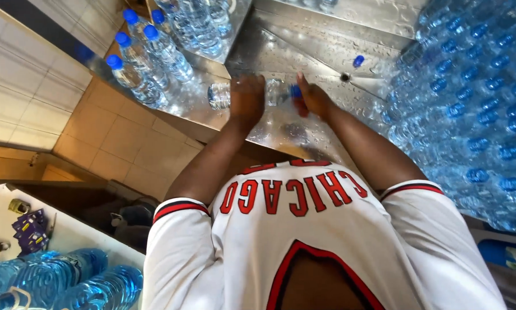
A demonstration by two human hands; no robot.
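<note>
Left hand (247,96) fingers wrapped round clear bottle (220,95), held sideways above wet metal surface (281,129). Right hand (313,97) fingers pinching its blue cap (295,90). Capped bottles (146,63) standing left, stacked bottles (470,109) right.

The left hand (247,99) hides the bottle's (220,95) middle, and the right hand (313,99) covers most of its blue cap (295,90).

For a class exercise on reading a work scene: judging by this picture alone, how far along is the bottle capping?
Done: capped bottles stand grouped on the steel counter, and a big stack of capped bottles lies to one side. In hand: the left hand steadies a clear bottle lying on the counter while the right hand is at its blue cap. Left: one loose blue cap lies near the drain; no uncapped bottles are clearly visible.
</note>
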